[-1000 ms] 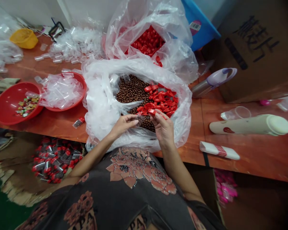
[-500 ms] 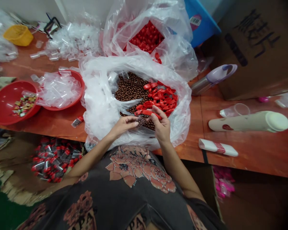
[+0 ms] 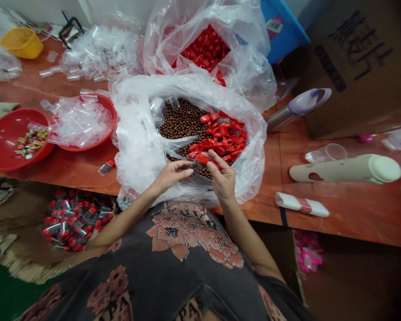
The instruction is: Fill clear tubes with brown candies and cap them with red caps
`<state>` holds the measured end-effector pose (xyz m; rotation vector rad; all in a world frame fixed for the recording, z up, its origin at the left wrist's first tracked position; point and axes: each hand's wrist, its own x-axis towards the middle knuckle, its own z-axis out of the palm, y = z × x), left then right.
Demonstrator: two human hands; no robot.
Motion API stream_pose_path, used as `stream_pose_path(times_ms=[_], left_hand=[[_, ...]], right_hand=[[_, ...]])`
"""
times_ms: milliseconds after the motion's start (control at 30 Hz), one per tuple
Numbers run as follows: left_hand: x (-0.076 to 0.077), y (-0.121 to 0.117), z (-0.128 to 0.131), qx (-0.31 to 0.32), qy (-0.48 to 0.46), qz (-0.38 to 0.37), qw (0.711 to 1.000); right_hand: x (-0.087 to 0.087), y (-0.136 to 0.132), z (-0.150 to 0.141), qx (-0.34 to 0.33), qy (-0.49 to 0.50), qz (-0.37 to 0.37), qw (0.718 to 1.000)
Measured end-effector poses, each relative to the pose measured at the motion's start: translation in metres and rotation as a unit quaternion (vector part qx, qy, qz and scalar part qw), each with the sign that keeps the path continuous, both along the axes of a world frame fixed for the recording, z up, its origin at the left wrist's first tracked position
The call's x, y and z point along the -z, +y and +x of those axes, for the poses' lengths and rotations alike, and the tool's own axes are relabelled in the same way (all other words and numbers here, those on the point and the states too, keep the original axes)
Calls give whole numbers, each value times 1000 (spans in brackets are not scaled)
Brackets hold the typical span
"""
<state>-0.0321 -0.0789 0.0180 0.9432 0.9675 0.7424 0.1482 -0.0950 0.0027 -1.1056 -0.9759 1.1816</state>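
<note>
In the head view, pinching a small clear plastic tube (image 3: pixel 196 167) between thumb and fingers of the left hand (image 3: pixel 171 175). Grasping with the right hand (image 3: pixel 223 179) a small glossy red plastic cap (image 3: pixel 205 161), just beside the tube. Impossible to tell any contact between them. Holding both over small round brown balls (image 3: pixel 182 119), near a heap of red plastic caps (image 3: pixel 224 137), contained in the opened white translucent plastic bag (image 3: pixel 133 127) on the reddish-brown bench (image 3: pixel 270 171). Left of the bag, can see also a round red plastic bowl (image 3: pixel 107 104).
</note>
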Motion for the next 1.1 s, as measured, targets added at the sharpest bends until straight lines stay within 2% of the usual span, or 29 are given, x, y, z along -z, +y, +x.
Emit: stream_pose_path(times_ms=[267,367,600,767,867,967,1100], left_hand=[[2,-5,-4,-26,-4,-8,1000],[1,-6,-3,-24,-7,0,1000],[4,-7,-4,-24,11,26,999],[7,-5,-10,-8,35,50,998],[9,-5,-12,-10,50,63,997],[11,-6,-11,-29,54,60,996],[13,-8,-9,-53,16,19,998]], right_hand=[[-5,-7,7,57,-74,14,996],[-3,-10,6,17,-126,33,991],[4,-6,14,-61,-231,142,961],[11,-3,21,-70,-306,230,921],[15,-2,22,-72,-343,258,900],[18,-1,20,-70,-354,269,893],[18,0,15,-61,-354,270,893]])
